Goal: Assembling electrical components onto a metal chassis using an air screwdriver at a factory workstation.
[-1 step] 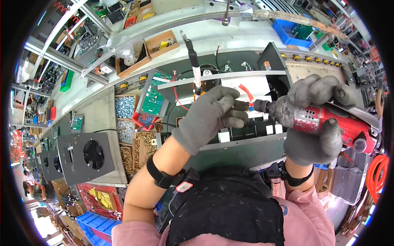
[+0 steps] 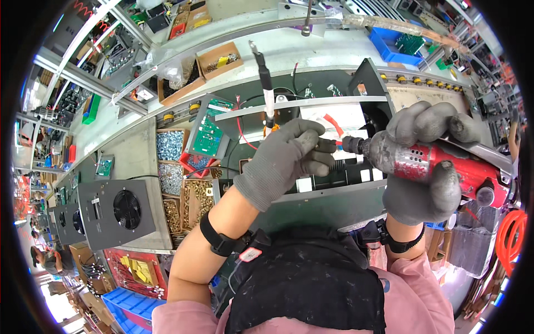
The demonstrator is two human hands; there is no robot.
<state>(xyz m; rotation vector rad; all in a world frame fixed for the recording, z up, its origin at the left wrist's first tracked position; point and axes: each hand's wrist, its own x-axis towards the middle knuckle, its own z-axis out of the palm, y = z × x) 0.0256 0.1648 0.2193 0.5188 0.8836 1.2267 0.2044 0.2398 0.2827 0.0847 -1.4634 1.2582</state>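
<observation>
The red power drill [image 2: 413,166] had edged barely toward nine o'clock, the right hand [image 2: 414,197] wrapped around it; the work stood almost unchanged. Its chuck [image 2: 354,145] lay at the left hand's [image 2: 283,158] three o'clock; whether those bunched fingertips pinched anything was unclear.

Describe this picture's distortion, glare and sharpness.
Head view: the long far rail looks bowed by the fisheye, with black around the rim; head view, lower left: a bright patch is washed out; head view, nearer middle: left hand and red drill look fairly sharp.
</observation>
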